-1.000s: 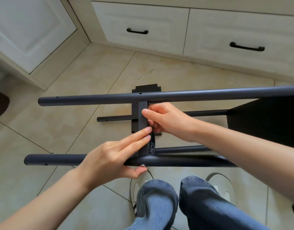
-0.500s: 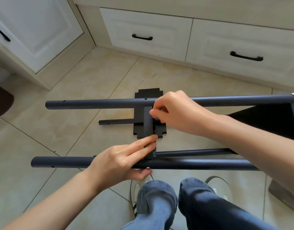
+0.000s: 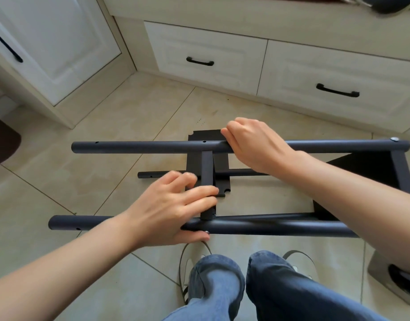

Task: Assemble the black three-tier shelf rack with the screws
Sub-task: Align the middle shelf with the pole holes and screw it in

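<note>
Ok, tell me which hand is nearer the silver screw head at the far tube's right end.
Right. The right hand grips the far black metal tube partway towards the silver screw head. The left hand holds the near tube, farther away.

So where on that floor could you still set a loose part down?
Bare tile lies between the far tube and the drawers, and left of both tube ends. It is crowded between the tubes, around both hands and the shelf panel.
</note>
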The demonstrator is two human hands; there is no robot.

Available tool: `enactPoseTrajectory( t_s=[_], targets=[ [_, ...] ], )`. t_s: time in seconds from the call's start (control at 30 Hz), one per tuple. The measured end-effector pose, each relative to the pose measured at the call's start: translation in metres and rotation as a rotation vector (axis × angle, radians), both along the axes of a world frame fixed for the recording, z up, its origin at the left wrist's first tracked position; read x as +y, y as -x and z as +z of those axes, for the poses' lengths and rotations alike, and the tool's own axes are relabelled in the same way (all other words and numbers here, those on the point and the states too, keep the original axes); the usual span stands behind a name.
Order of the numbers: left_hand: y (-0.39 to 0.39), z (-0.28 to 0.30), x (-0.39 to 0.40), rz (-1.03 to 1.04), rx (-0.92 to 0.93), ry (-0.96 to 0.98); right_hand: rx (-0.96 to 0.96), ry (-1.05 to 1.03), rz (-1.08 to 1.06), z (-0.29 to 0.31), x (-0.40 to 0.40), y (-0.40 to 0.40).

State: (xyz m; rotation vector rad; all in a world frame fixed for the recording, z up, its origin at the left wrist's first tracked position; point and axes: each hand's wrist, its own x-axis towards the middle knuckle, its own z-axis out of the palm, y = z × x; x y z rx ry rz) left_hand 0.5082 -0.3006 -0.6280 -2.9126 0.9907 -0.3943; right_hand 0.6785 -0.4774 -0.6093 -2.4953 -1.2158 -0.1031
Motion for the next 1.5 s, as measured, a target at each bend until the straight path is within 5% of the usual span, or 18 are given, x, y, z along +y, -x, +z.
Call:
enactPoseTrajectory(
  t_s=[0.33, 0.97, 1.2, 1.4, 1.5],
  targets=[
    [-0.041, 0.010, -0.007, -0.104, 0.153, -0.152, -0.150, 0.201, 0.014, 0.002, 0.002, 0.008],
    [-0.035, 0.005, -0.013, -0.138, 0.135, -0.186, -0.160, 0.213, 0.045, 0.001, -0.004, 0.012],
    [-0.022, -0.001, -0.005, 0.006, 0.243, -0.069, -0.088, 0.132, 0.029, -0.002, 0.000, 0.002],
    [-0.019, -0.007, 0.001, 0.031, 0.318, 0.051, 0.102, -0.261, 0.070, 0.003, -0.015, 0.006],
    [-0.019, -0.008, 0.002, 0.025, 0.313, 0.077, 0.193, -0.287, 0.164, 0.000, -0.031, 0.026]
  ],
)
